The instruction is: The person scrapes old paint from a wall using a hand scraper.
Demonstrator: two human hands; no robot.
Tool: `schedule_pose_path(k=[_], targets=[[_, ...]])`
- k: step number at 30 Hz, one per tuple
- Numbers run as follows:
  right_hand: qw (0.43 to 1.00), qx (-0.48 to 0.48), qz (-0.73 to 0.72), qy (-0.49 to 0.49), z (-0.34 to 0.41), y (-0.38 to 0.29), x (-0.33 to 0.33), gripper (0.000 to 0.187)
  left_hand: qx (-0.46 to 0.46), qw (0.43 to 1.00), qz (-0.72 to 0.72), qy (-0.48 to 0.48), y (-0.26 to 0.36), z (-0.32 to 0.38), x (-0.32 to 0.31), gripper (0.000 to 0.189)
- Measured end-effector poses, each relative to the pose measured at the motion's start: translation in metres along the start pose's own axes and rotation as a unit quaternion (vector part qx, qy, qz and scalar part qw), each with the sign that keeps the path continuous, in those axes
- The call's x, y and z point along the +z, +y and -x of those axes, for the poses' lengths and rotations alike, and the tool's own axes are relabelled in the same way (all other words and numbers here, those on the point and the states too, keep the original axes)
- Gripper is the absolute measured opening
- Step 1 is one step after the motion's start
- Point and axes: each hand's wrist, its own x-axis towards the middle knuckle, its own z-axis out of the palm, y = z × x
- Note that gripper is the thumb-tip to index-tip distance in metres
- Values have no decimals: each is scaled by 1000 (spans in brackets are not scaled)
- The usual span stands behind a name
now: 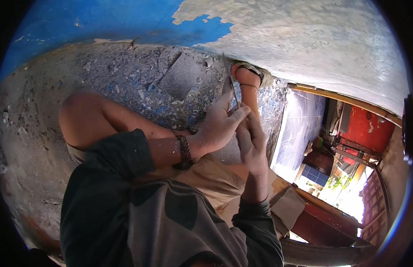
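My right hand (pixel 251 140) closes round the handle of a long, thin metal blade (pixel 230 78), which looks like a knife. The blade points away from me towards the base of the wall. My left hand (pixel 214 123) lies against it near the handle. Its thumb meets my right fingers, and its other fingers stretch along the blade's left side. Whether they grip the blade is hard to tell. Pale dust covers both hands. Ahead is a wall with blue paint (pixel 126 20) that ends in a ragged edge beside bare grey plaster (pixel 293 36).
Paint flakes litter the rough floor (pixel 139 70), where a flat grey slab (pixel 181 76) lies. My bent left leg (pixel 93 120) is at the left; my right foot (pixel 248 76) is near the wall. To the right, a doorway with a wooden frame (pixel 346 100) shows tiles (pixel 300 123) and red panels (pixel 366 130).
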Motion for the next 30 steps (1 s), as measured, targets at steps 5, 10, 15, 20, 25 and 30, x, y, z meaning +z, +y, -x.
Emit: schedule_pose_path(k=[5, 10, 15, 20, 25, 30], targets=[[996, 52, 70, -31, -40, -58, -60, 43, 151, 983, -63, -88, 10, -30, 10, 73], [983, 56, 176, -6, -92, -98, -80, 37, 159, 965, -40, -204, 52, -70, 12, 94], [971, -50, 227, -51, -88, -99, -65, 38, 197, 962, -57, -181, 45, -63, 9, 100], [981, 8, 184, -54, -96, -106, -57, 35, 231, 955, -82, -166, 57, -57, 11, 87], [972, -29, 230, -40, -84, -119, -51, 37, 248, 950, -77, -171, 60, -56, 0, 88], [948, 7, 318, -17, -87, -125, -39, 40, 143, 963, 10, -228, 69, -61, 2, 116]])
